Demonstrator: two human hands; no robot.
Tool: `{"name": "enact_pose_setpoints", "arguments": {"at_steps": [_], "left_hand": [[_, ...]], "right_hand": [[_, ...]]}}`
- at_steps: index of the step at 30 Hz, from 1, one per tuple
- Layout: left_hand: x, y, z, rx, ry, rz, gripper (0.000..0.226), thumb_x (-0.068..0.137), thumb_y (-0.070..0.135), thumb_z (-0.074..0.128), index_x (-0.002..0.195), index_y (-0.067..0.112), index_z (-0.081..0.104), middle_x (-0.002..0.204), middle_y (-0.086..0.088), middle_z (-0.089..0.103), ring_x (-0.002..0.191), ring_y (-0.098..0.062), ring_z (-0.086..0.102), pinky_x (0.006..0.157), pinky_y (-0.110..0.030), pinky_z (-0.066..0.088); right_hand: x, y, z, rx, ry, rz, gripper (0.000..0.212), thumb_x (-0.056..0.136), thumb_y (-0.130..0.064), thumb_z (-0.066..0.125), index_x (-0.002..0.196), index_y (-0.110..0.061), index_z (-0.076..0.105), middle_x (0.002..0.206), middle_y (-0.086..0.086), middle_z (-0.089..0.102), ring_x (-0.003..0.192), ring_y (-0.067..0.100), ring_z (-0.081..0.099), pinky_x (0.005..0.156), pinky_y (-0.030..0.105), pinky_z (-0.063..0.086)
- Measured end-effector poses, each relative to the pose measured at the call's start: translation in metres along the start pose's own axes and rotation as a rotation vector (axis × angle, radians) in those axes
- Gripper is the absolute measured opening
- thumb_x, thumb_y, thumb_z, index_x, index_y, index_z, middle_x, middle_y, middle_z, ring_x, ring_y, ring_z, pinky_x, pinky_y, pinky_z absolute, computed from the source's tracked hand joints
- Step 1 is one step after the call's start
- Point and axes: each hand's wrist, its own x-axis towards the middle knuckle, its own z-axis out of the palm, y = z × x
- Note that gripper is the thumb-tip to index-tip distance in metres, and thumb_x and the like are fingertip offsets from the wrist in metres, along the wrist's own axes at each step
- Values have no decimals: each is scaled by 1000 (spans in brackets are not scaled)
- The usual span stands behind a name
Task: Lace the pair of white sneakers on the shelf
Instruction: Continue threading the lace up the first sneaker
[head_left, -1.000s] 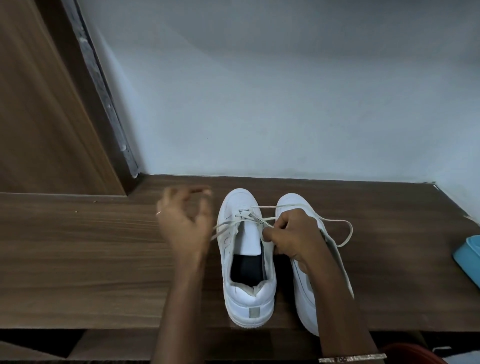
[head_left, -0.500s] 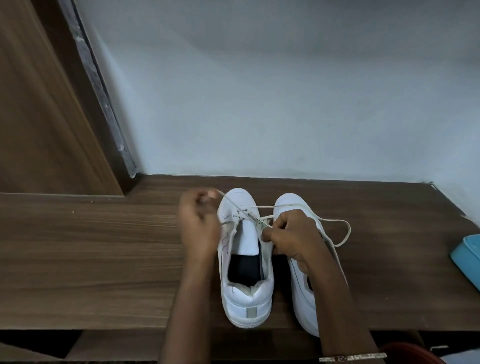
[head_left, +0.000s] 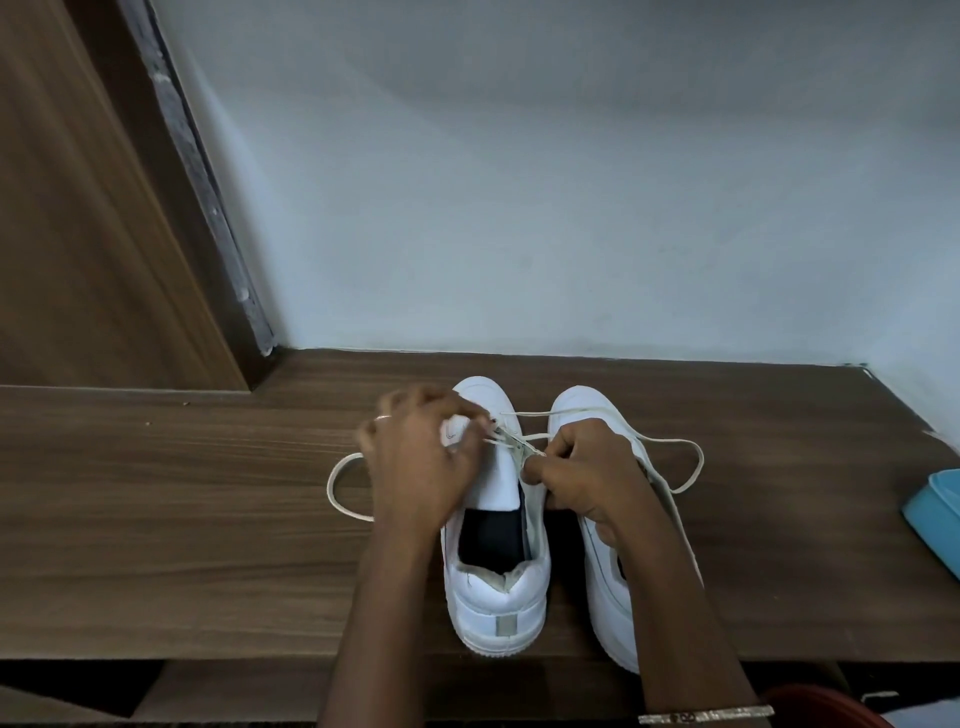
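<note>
Two white sneakers stand side by side on the wooden shelf (head_left: 182, 519), toes toward the wall. The left sneaker (head_left: 498, 597) has an off-white lace (head_left: 343, 499) threaded through its front eyelets. My left hand (head_left: 421, 457) lies over that shoe's left side and pinches the lace near the eyelets; a loop of lace trails on the shelf to its left. My right hand (head_left: 582, 478) grips the lace at the shoe's right edge, and another loop runs out over the right sneaker (head_left: 608, 608). My right forearm covers much of that shoe.
A pale wall rises right behind the shelf. A brown wooden panel (head_left: 78, 234) stands at the left. A light blue container (head_left: 935, 519) sits at the right edge of the shelf. Something red (head_left: 826, 709) shows below the shelf front.
My left hand has moved right from beside the shoe onto its front and taken the lace. A lace loop now lies on the shelf at the left. My right hand has stayed put.
</note>
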Motion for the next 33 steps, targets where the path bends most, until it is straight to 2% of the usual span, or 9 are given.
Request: {"name": "enact_pose_setpoints", "arguments": {"at_steps": [3, 7, 12, 14, 18, 23, 28, 31, 33], "left_hand": [[-3, 4, 12, 138, -152, 30, 17, 84, 50, 68, 97, 41, 74, 122, 18, 59, 125, -14, 43, 101, -40, 23], [-6, 6, 16, 72, -59, 17, 8, 84, 44, 70, 88, 38, 74, 116, 19, 61, 119, -12, 45, 97, -38, 22], [1, -5, 15, -609, 170, -196, 8, 84, 23, 67, 80, 29, 71, 86, 12, 71, 86, -12, 65, 83, -40, 52], [5, -10, 7, -832, 356, -368, 15, 90, 13, 61, 81, 24, 66, 79, 6, 70, 75, -11, 63, 76, -35, 51], [4, -32, -3, -867, 525, -604, 12, 96, 19, 59, 87, 24, 64, 84, 0, 70, 82, -16, 67, 82, -37, 55], [-2, -33, 0, -116, 307, -517, 42, 89, 20, 64, 129, 12, 59, 129, -15, 60, 120, -40, 53, 98, -51, 41], [1, -16, 2, -276, 55, -164, 21, 77, 54, 63, 71, 34, 62, 78, 9, 68, 74, -15, 65, 73, -39, 53], [-2, -7, 3, -166, -244, -139, 31, 69, 58, 76, 83, 33, 65, 76, 13, 65, 70, -6, 61, 70, -32, 51], [-3, -9, 5, -122, -255, -138, 25, 73, 45, 78, 90, 32, 66, 79, 12, 65, 74, -8, 62, 73, -34, 53]], "right_hand": [[0, 0, 0, -11, -3, -13, 18, 66, -12, 76, 58, -12, 60, 64, 7, 68, 72, 31, 70, 69, 52, 61], [-1, 0, -1, -18, 4, -16, 17, 67, -11, 75, 61, -3, 61, 68, 15, 69, 73, 33, 70, 69, 53, 61], [0, 2, -1, -5, -2, -12, 20, 67, -8, 75, 58, -1, 59, 64, 16, 62, 62, 34, 63, 70, 56, 60], [1, 3, -2, 5, 0, -5, 23, 67, -8, 76, 54, -7, 57, 62, 13, 61, 64, 36, 64, 70, 56, 60], [3, 4, -1, 39, -7, 8, 31, 66, -8, 78, 48, -14, 53, 59, 8, 62, 77, 39, 70, 71, 55, 60], [3, 4, 0, 29, -16, 6, 23, 66, -7, 75, 55, -11, 56, 60, 8, 64, 78, 36, 70, 71, 54, 61], [1, 1, 1, 10, -21, -15, 14, 65, -13, 75, 62, -11, 62, 62, 1, 64, 77, 31, 70, 73, 52, 61], [1, -1, 3, -13, 2, -86, 17, 68, -19, 76, 82, -21, 66, 73, -8, 67, 76, 16, 67, 73, 35, 58], [-1, -3, 6, -49, 5, -170, 20, 73, -18, 75, 89, -24, 65, 80, -9, 67, 76, 6, 63, 68, 22, 49]]}}
